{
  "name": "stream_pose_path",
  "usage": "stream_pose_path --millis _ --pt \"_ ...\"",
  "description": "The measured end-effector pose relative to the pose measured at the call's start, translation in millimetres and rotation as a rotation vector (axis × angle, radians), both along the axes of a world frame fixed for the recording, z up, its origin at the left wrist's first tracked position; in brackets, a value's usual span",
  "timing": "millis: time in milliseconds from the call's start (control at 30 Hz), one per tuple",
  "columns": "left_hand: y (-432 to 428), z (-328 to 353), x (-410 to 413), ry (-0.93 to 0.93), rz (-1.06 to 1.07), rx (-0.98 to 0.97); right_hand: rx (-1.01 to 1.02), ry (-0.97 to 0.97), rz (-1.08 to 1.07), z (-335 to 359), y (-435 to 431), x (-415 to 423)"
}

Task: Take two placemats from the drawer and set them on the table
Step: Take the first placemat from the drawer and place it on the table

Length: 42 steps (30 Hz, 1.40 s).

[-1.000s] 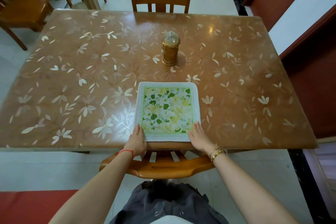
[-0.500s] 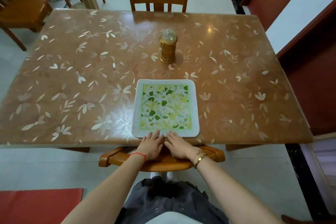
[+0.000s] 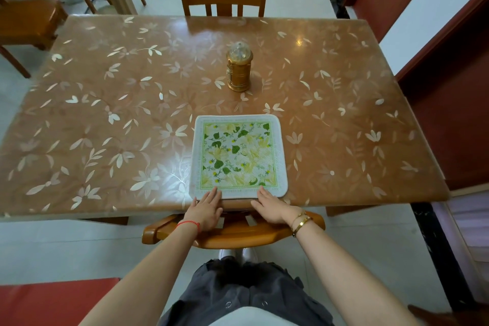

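Head view: one square leaf-printed white-bordered placemat [image 3: 239, 156], flat at the near edge of the one brown flower-patterned table [image 3: 105, 114]. One gold cylindrical lantern [image 3: 239, 69] at table centre. Flat with straight fingers, left hand [image 3: 207, 210] and right hand [image 3: 272, 208], tips on the placemat's near border. Broad tabletop on both sides.

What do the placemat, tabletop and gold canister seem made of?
Placemat: woven fabric or textured vinyl, matte; fine ribbing shows. Tabletop: probably wood under a glossy printed plastic sheet; glare patches. Gold canister: shiny metallic finish, clear dome; metal or plastic, unclear.
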<state>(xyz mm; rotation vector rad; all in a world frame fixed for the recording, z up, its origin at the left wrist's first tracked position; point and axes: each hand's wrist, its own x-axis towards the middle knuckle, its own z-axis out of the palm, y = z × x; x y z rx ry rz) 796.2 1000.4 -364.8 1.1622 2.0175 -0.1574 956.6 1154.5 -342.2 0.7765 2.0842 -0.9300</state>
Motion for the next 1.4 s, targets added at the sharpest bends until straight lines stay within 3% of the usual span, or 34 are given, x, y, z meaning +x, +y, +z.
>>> stream_pose_path --millis 233,433,867,1067,1400 --pt "-9.4 -2.8 -14.5 0.015 0.164 0.016 0.05 -0.112 -0.147 -7.5 26.0 16.9" --pt "-17.0 -5.6 -29.2 0.018 0.214 0.125 0.11 -0.028 -0.228 -14.7 46.0 25.3" --pt "-20.6 -14.1 -35.2 0.011 0.187 0.118 0.241 0.065 -0.309 -32.5 69.8 -11.0" --pt "-3.6 -8.6 -38.6 0.122 0.301 0.299 0.28 0.126 -0.299 -39.3 64.4 -5.1" --pt "1.5 -10.9 -53.6 0.171 0.171 0.183 0.274 0.086 -0.263 -35.9 62.5 9.5"
